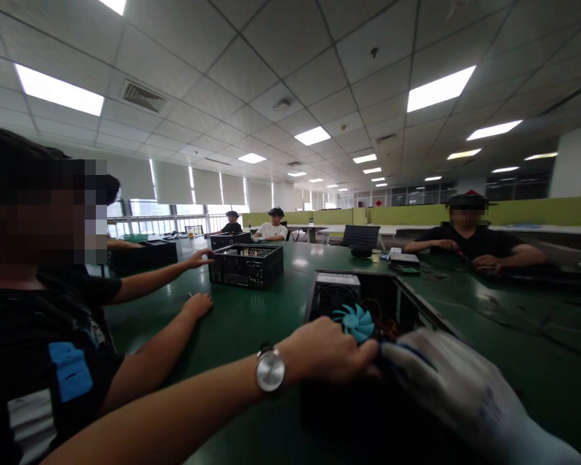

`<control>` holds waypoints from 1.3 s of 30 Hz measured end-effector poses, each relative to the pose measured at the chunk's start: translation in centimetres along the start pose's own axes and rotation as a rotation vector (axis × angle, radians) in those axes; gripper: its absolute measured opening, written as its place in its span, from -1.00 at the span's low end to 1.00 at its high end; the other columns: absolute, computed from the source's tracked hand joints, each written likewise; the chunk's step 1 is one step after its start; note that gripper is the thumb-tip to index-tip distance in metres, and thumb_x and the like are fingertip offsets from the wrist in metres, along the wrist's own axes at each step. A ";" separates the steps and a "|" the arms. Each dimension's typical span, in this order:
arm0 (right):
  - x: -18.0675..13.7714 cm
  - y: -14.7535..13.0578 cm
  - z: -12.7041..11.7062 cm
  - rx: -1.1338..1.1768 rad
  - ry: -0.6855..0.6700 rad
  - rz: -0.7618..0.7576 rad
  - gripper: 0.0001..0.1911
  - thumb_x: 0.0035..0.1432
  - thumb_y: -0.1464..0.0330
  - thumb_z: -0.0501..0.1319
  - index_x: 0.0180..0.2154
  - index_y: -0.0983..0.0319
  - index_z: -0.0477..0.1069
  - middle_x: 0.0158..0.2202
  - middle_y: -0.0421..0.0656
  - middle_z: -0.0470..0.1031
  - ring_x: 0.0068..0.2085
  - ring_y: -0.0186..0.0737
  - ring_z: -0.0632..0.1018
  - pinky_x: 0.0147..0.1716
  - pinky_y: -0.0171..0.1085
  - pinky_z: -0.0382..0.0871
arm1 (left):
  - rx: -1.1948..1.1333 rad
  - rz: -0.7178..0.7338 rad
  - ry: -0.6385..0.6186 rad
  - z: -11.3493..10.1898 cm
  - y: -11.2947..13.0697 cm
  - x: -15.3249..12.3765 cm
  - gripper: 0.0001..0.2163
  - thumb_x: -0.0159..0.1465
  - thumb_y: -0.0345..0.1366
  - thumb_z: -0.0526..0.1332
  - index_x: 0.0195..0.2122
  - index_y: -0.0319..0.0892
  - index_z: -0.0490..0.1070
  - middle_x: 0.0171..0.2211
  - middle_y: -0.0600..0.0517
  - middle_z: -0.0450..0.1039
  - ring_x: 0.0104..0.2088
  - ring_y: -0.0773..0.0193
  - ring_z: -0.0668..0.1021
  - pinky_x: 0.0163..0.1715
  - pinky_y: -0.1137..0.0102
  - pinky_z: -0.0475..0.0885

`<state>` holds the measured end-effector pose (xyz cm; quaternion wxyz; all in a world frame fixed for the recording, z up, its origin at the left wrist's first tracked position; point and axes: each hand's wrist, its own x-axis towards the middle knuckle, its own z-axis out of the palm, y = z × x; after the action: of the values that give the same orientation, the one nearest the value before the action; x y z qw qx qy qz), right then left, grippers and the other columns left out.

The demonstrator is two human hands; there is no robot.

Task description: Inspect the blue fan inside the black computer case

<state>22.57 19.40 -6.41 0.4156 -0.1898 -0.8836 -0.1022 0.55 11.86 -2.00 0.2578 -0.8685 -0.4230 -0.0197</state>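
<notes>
An open black computer case (314, 413) stands on the table in front of me. Inside it are a power supply (336, 281), a cooling fan with bright blue blades (356, 321) and a few thin coloured wires (387, 325). My left hand (326, 352), bare with a watch at the wrist, is over the near side of the case with its fingers curled. My right hand (448, 378) wears a white glove and is closed close beside the left fingertips. Something dark lies between the two hands, too hidden to name.
The green table (252, 323) stretches away ahead. At my left a person (43, 323) reaches toward another black case (246, 265). Across on the right sits another person (469, 242), with small parts (407, 261) nearby. Two more people sit farther back. A dark chair (361, 236) stands beyond.
</notes>
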 end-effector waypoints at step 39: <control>-9.5 17.6 4.9 0.038 -0.071 0.904 -0.24 0.28 -0.07 -0.19 0.18 0.31 0.34 -0.01 0.10 0.53 -0.08 0.11 0.57 -0.05 -0.03 0.45 | -0.600 -0.035 0.091 14.1 8.3 6.0 -0.72 0.41 -0.17 0.06 0.08 -0.10 0.33 0.14 -0.06 0.32 0.05 0.08 0.39 0.02 0.15 0.36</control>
<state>32.08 34.68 -16.49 0.3915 -0.5523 -0.7273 0.1126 8.02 18.49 -16.27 0.0078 -0.8966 -0.4013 -0.1871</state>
